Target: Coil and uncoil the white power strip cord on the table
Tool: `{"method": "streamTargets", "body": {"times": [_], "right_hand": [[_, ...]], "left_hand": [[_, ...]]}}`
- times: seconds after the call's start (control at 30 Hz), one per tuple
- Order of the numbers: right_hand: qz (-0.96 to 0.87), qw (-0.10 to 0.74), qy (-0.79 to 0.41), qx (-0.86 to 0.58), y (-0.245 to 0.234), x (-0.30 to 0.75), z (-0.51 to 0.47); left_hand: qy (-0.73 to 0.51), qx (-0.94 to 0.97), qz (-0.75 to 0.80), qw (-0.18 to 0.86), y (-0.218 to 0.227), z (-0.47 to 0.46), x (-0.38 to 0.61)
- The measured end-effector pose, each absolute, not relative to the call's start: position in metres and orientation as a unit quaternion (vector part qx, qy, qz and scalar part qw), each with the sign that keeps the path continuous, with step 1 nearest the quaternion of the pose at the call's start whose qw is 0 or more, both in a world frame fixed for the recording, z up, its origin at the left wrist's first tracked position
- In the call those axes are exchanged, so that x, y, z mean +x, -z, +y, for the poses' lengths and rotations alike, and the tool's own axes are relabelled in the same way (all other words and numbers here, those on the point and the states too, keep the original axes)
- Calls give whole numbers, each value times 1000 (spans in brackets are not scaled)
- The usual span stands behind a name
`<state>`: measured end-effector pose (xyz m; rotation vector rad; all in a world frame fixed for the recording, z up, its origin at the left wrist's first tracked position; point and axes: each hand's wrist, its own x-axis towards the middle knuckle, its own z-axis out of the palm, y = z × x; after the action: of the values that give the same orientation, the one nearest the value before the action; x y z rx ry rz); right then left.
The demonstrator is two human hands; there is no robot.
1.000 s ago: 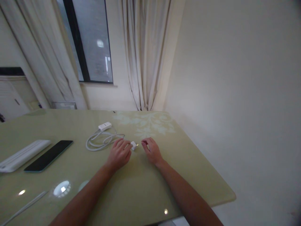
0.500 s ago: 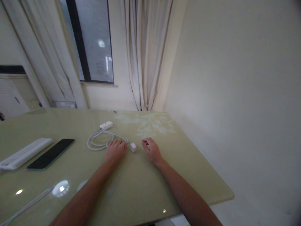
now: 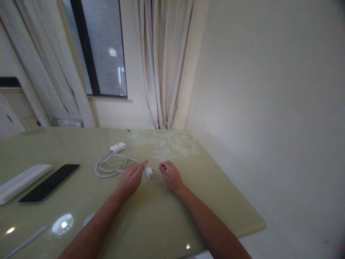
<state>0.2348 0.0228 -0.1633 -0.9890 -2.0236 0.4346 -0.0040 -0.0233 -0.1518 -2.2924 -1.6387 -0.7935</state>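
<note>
Inward from the right edge of the glossy pale-green counter, the boxy white plug lies between the two hands. The left hand reaches over the looped pale-grey cord, index finger extended; whether its grip holds the cord I cannot tell. The right hand's grip is half curled, a narrow gap at thumb and finger, nothing visible inside. Handling would go best by the plug's block, clear of its prongs, keeping the loops slack toward the rectangular white socket block. The prongs are blurred; the left palm is hidden, and the long white plastic bar is cut off.
</note>
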Motion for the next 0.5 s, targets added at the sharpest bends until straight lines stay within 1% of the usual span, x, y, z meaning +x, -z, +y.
{"method": "streamTargets", "body": {"times": [0.07, 0.13, 0.23, 0.33, 0.4, 0.5], "right_hand": [[-802, 415, -174, -392, 164, 236, 24], [-799, 421, -176, -393, 164, 236, 25], [-793, 429, -181, -394, 165, 237, 26], [-788, 434, -186, -396, 165, 237, 26], [-784, 438, -190, -397, 165, 237, 26], [-775, 449, -199, -399, 165, 237, 28]], "left_hand": [[280, -728, -608, 146, 146, -23, -13], [253, -685, -667, 148, 142, -23, -26], [199, -661, -719, 83, 143, -21, -46], [163, -658, -735, 21, 149, -19, -61], [146, -667, -731, 9, 154, -16, -69], [150, -670, -727, 25, 159, -13, -79]]}}
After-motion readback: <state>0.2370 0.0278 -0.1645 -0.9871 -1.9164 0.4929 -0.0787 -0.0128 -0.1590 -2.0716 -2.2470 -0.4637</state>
